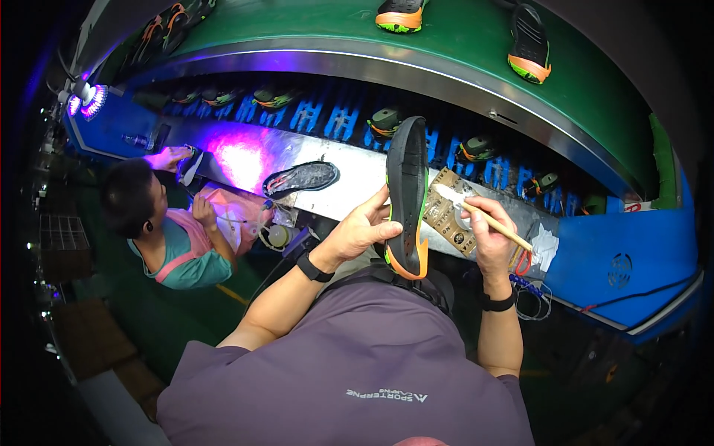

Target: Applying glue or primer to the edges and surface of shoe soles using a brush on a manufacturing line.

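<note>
While the left hand [364,232] pinches a black sole [406,178] between thumb and fingers, the right hand [491,232] has its fingers closed around a brush [500,225] by the wooden handle. The sole's up in the air, partly over the worktop [355,177], with its orange end nearest the wearer's body and a green line along its edge. The brush's white tip sits right by a brown printed sheet [451,236], though I can't tell if they're touching. Crumpled white paper [545,247] is off to the right. Another dark shoe piece [301,179] lies on the metal to the left, next to a pink-purple glow. Further left, 1 co-worker [190,256] in a pink apron holds a shoe part [190,166]. Past the worktop, 2 orange-tipped soles, 1 in the middle [400,16] and 1 to the right [529,46], sit on a green surface [465,33].
</note>
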`<action>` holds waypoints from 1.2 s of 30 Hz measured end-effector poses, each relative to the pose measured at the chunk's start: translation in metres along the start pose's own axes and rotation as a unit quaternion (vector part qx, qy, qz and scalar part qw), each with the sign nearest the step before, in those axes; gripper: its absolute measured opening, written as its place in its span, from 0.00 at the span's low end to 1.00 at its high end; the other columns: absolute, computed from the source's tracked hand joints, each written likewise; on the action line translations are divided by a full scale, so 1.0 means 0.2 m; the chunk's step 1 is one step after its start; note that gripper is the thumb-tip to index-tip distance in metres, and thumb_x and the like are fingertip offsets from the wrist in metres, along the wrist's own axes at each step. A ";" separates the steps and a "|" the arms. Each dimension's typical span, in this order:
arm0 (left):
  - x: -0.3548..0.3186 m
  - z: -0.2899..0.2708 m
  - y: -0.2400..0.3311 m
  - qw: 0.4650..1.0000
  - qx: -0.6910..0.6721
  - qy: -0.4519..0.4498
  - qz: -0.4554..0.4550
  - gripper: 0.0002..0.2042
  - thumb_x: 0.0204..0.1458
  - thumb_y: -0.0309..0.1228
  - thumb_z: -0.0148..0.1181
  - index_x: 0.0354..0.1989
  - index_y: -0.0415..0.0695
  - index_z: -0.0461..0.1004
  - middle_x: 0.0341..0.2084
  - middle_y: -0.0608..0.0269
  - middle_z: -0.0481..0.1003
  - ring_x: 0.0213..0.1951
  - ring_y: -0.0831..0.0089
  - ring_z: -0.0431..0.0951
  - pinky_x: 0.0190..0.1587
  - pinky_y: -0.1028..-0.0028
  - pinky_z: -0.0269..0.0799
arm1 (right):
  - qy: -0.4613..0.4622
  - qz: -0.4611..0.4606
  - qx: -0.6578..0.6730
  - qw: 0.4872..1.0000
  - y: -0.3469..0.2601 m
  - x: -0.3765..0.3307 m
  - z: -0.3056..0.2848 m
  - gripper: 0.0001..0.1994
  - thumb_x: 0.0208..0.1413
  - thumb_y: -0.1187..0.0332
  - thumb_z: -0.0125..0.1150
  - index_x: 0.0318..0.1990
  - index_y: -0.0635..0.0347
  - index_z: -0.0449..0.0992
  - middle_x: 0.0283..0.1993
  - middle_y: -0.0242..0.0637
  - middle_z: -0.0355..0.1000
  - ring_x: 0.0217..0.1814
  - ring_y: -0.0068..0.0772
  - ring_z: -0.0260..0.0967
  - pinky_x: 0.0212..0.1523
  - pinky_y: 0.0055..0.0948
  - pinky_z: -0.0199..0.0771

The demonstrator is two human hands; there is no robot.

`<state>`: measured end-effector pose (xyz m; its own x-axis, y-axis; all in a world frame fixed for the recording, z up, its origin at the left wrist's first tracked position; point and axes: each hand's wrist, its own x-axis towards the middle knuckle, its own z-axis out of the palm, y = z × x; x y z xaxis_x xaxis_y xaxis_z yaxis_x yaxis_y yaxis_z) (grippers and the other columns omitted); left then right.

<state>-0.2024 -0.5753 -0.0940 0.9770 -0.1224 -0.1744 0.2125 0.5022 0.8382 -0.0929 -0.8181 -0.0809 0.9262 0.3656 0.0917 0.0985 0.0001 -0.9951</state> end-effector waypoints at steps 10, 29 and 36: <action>-0.05 0.06 0.06 1.000 0.007 -0.013 0.006 0.47 0.57 0.31 0.67 0.78 0.39 0.38 0.71 0.54 0.56 0.68 0.65 0.63 0.69 0.65 0.62 | -0.026 -0.094 -0.080 0.992 -0.01 0.03 0.06 0.09 0.58 0.78 0.60 0.44 0.68 0.81 0.39 0.42 0.81 0.38 0.30 0.81 0.41 0.25 0.78; -0.04 -0.03 0.05 0.999 0.024 -0.014 0.024 0.47 0.57 0.37 0.68 0.79 0.43 0.41 0.69 0.57 0.61 0.64 0.70 0.68 0.60 0.72 0.70 | -0.092 -0.050 -0.104 0.989 -0.11 -0.12 0.06 0.07 0.54 0.78 0.60 0.39 0.66 0.81 0.29 0.40 0.78 0.30 0.30 0.76 0.35 0.28 0.75; -0.06 -0.07 0.04 0.998 -0.003 -0.004 -0.059 0.46 0.58 0.37 0.67 0.79 0.44 0.42 0.68 0.57 0.63 0.62 0.71 0.69 0.57 0.73 0.71 | -0.030 -0.081 -0.096 0.992 -0.06 -0.02 0.08 0.09 0.55 0.79 0.59 0.42 0.67 0.82 0.33 0.40 0.80 0.33 0.30 0.78 0.38 0.28 0.76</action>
<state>-0.2117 -0.5573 -0.0923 0.9452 -0.1874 -0.2673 0.3258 0.4886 0.8094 -0.1031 -0.8037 -0.0689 0.8699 0.4293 0.2427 0.3179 -0.1117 -0.9415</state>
